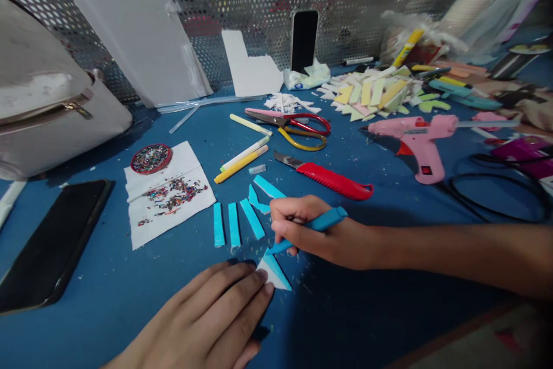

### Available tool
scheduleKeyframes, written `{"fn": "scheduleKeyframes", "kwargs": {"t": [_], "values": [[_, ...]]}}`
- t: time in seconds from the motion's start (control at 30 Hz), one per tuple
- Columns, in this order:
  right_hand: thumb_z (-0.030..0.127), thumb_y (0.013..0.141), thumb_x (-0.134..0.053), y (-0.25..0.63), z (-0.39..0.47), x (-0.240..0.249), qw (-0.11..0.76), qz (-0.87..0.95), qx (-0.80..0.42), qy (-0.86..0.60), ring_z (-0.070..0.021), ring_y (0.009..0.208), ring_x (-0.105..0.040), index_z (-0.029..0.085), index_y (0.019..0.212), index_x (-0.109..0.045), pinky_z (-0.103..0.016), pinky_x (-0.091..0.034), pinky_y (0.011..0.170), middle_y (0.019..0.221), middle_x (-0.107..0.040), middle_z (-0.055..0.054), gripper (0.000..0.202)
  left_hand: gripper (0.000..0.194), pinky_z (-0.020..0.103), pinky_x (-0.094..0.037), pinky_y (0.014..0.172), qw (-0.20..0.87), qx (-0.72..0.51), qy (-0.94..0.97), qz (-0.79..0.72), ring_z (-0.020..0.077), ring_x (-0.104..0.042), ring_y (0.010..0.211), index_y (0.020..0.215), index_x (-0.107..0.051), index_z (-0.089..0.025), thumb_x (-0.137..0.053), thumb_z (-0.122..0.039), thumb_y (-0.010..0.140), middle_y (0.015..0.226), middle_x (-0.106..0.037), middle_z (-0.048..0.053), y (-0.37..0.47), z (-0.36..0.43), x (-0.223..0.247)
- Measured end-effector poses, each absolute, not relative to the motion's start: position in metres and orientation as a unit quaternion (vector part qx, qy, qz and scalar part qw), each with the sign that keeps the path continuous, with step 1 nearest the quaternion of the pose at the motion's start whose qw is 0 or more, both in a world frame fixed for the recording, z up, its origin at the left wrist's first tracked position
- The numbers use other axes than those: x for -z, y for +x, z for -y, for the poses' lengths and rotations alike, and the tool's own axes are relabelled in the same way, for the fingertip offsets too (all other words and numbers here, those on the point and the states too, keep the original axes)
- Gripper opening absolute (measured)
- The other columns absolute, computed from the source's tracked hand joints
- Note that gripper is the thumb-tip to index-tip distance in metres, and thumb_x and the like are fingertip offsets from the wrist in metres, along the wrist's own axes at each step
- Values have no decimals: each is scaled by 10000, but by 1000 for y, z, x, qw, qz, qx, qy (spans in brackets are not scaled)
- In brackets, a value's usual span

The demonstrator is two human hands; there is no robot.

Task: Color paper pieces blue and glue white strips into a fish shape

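Observation:
My right hand (306,231) is closed round a blue marker (326,220), its tip touching a small triangular white piece (271,273) with a blue stripe along one side. The fingertips of my left hand (216,311) rest on the left edge of that piece, fingers stretched out and lying flat on the blue table (173,277). Just behind the piece lie several blue strips: one upright strip (219,225), a slanted one (252,219), and another (268,186) partly behind my right hand.
A red cutter (334,180) with its blade out lies beyond my right hand, near scissors (298,121) and chalk-like sticks (242,164). A pink glue gun (417,141) stands right. Left are glitter on paper (190,164), a phone (54,242) and a bag (52,92).

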State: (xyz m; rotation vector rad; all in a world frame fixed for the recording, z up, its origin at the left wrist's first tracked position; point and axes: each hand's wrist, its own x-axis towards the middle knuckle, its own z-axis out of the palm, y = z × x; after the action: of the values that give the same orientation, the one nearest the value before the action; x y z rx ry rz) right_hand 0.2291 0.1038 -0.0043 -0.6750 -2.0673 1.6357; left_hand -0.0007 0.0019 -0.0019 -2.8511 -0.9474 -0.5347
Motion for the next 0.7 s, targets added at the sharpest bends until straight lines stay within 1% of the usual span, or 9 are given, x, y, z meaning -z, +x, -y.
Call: {"fn": "scheduleKeyframes", "kwargs": {"t": [0.07, 0.2, 0.23, 0.33, 0.37, 0.43, 0.57, 0.67, 0.7], "values": [[379, 981, -504, 229, -104, 5, 197, 744, -593, -237, -65, 567, -516, 132, 705, -519, -175, -389, 511, 634, -484, 37, 371, 328, 199, -394, 1076, 39, 167, -935, 310, 109, -587, 1150, 1244, -634, -215, -404, -321, 1037, 1219, -672, -42, -1, -1, 3], [383, 989, -483, 229, -104, 4, 206, 737, -598, -239, -66, 582, -529, 130, 700, -513, -177, -406, 525, 671, -502, 27, 386, 345, 210, -297, 1141, 29, 210, -921, 327, 98, -556, 1182, 1254, -627, -228, -365, -320, 1049, 1246, -655, -63, 0, 1, 8], [383, 989, -484, 229, -104, 4, 208, 738, -595, -239, -68, 586, -530, 131, 704, -514, -179, -406, 527, 670, -500, 27, 381, 344, 206, -291, 1143, 28, 206, -922, 327, 96, -553, 1185, 1257, -625, -230, -366, -321, 1049, 1249, -653, -65, 0, 1, 9], [392, 995, -467, 229, -104, 3, 185, 741, -604, -228, -65, 555, -511, 133, 685, -512, -179, -391, 503, 640, -481, 32, 407, 337, 193, -331, 1115, 34, 181, -932, 313, 100, -566, 1169, 1248, -632, -225, -387, -333, 1043, 1231, -663, -54, 0, 0, 10], [394, 996, -466, 229, -104, 3, 186, 739, -606, -229, -65, 555, -515, 132, 686, -513, -179, -394, 503, 645, -484, 31, 408, 345, 204, -335, 1117, 46, 204, -924, 319, 105, -571, 1161, 1234, -642, -221, -372, -325, 1046, 1217, -669, -44, 0, 0, 12], [396, 992, -476, 230, -104, 3, 196, 738, -601, -235, -67, 567, -526, 130, 703, -521, -180, -399, 511, 663, -498, 26, 395, 348, 221, -320, 1134, 46, 211, -922, 321, 110, -563, 1174, 1246, -634, -224, -365, -322, 1047, 1235, -658, -39, 0, 0, 14], [401, 998, -456, 230, -104, 4, 183, 744, -600, -231, -68, 543, -499, 133, 686, -529, -187, -379, 496, 628, -478, 32, 418, 354, 232, -311, 1140, 38, 206, -921, 328, 116, -547, 1199, 1268, -618, -228, -356, -320, 1049, 1266, -641, -39, -2, 3, 17], [401, 993, -471, 230, -104, 4, 201, 738, -598, -240, -70, 566, -513, 135, 698, -521, -188, -389, 516, 649, -491, 31, 400, 349, 213, -294, 1146, 34, 207, -922, 325, 99, -549, 1189, 1261, -622, -231, -361, -325, 1049, 1249, -651, -53, -1, 3, 12], [401, 995, -468, 230, -104, 4, 195, 742, -596, -238, -67, 557, -501, 136, 688, -517, -188, -378, 509, 637, -482, 34, 408, 340, 202, -324, 1126, 33, 201, -925, 322, 100, -562, 1172, 1248, -632, -226, -381, -331, 1044, 1232, -662, -50, -1, 2, 11]]}}
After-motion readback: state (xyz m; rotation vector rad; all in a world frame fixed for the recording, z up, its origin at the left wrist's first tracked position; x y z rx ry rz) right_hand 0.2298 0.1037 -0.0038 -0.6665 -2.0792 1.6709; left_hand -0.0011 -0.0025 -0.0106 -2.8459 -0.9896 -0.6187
